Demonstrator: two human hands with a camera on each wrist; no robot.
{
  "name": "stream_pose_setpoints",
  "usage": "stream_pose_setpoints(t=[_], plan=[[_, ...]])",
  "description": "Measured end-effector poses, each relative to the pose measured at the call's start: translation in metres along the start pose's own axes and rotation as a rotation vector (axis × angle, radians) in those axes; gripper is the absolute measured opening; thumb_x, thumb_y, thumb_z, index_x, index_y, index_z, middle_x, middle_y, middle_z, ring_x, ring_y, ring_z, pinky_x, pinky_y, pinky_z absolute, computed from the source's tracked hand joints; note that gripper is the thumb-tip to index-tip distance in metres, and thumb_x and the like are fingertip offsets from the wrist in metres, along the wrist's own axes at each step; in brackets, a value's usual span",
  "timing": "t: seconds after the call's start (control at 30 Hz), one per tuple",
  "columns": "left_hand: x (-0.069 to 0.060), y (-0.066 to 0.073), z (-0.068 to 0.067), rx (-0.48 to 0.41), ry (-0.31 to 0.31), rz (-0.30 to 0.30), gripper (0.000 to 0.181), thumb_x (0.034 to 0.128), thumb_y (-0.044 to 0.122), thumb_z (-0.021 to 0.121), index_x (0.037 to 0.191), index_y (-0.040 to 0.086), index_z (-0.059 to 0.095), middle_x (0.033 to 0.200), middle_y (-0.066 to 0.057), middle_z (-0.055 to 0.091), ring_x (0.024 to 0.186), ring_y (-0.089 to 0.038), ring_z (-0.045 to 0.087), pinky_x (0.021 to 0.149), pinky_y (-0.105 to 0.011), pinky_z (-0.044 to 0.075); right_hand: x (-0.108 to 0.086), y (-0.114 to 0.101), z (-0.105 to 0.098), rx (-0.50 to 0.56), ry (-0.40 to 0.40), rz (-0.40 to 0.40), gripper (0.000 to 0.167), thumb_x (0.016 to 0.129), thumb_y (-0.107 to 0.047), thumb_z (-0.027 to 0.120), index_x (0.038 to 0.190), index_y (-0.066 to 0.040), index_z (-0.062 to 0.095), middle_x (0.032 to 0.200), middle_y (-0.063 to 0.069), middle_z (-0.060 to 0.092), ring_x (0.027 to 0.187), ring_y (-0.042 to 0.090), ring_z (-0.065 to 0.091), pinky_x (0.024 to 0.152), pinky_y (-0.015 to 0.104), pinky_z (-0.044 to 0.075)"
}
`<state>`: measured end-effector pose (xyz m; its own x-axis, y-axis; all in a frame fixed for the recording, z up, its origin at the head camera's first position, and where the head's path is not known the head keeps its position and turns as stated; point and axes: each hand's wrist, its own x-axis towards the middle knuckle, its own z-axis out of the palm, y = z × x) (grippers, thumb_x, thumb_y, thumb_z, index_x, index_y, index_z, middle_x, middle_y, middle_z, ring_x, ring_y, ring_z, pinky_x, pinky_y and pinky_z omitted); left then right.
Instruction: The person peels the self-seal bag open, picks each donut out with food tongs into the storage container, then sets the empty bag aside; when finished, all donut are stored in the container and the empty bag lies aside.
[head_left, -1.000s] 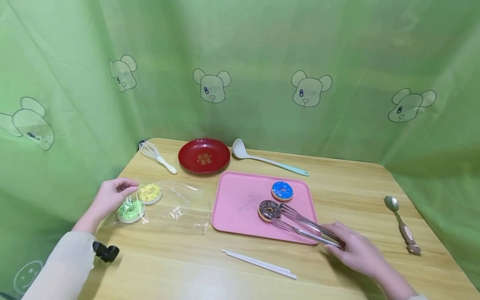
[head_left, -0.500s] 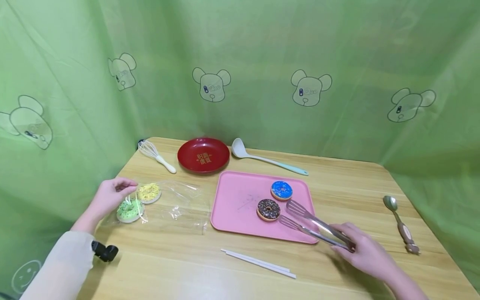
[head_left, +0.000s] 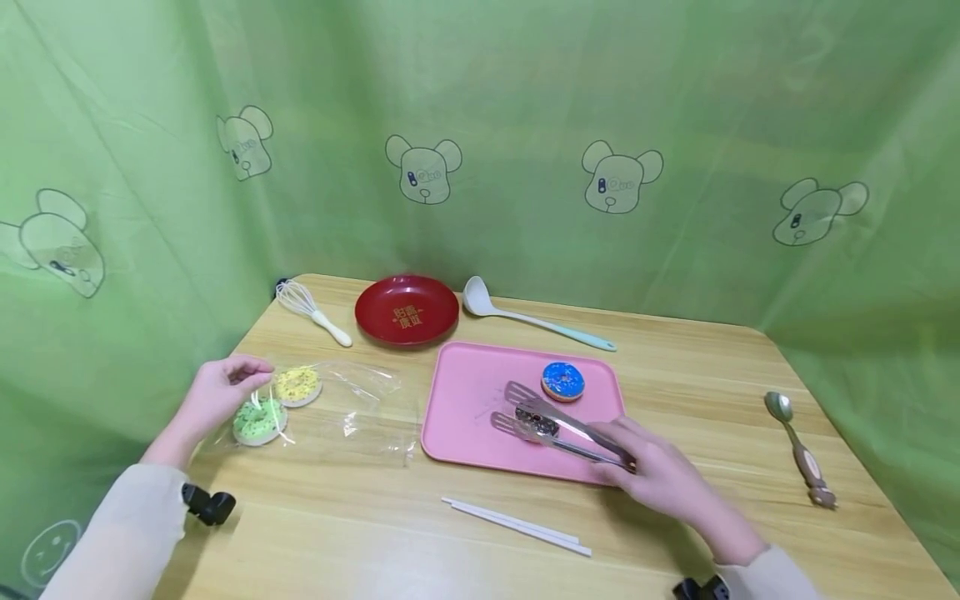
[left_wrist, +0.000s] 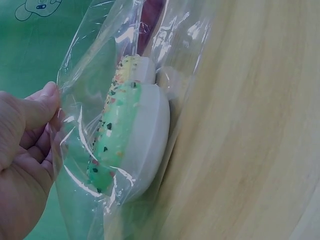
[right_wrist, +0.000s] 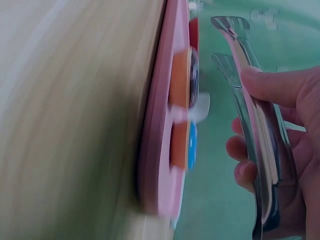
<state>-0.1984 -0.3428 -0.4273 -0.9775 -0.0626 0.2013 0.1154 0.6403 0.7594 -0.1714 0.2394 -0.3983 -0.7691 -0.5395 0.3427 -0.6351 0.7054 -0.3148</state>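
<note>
My left hand [head_left: 217, 400] pinches the edge of a clear plastic bag [left_wrist: 75, 130], in which lie a green doughnut [head_left: 258, 422] and a yellow one [head_left: 298, 385]. Metal tongs [right_wrist: 272, 165] are gripped in my right hand [head_left: 663, 477], their two arms apart. In the head view the tongs' tips pass over the chocolate doughnut [head_left: 538, 422] on the pink tray [head_left: 468, 392]; the right wrist view shows them clear above it, holding nothing. Beside it on the tray sits a blue doughnut [head_left: 562, 381].
Behind are a whisk [head_left: 315, 315], a red plate [head_left: 375, 312] and a ladle [head_left: 532, 320]. A spoon [head_left: 802, 454] lies at the right, white chopsticks [head_left: 517, 527] in front of the tray. A green curtain [head_left: 510, 92] surrounds the table's back and sides.
After drawing back slightly to the right of the chocolate doughnut, my right hand has swung left with the tongs, which now cross above it. My left hand has stayed at the bag.
</note>
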Motion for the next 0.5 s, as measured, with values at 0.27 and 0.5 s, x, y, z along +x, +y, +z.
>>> stream_pose_setpoints(t=[0.27,0.5], plan=[[-0.002,0.001,0.0,-0.015,0.011,-0.012,0.025,0.0903,0.021,0.062,0.106,0.002,0.063,0.101,-0.015,0.065,0.084,-0.015,0.059,0.07,-0.015,0.048,0.034,-0.025,0.022,0.026,-0.068,-0.05,0.046,0.08,-0.019,0.074,0.124,-0.016,0.059,0.107,-0.002,0.059,0.08,0.009,0.051,0.066,0.029,0.046],[-0.004,0.0,-0.003,-0.06,0.011,-0.057,0.03,0.0903,0.026,0.062,0.108,0.002,0.062,0.105,-0.016,0.064,0.086,-0.012,0.058,0.071,-0.016,0.049,0.059,-0.046,0.039,0.023,-0.144,-0.107,0.041,0.085,-0.023,0.068,0.124,-0.017,0.058,0.111,-0.001,0.059,0.091,0.011,0.056,0.08,0.036,0.05]])
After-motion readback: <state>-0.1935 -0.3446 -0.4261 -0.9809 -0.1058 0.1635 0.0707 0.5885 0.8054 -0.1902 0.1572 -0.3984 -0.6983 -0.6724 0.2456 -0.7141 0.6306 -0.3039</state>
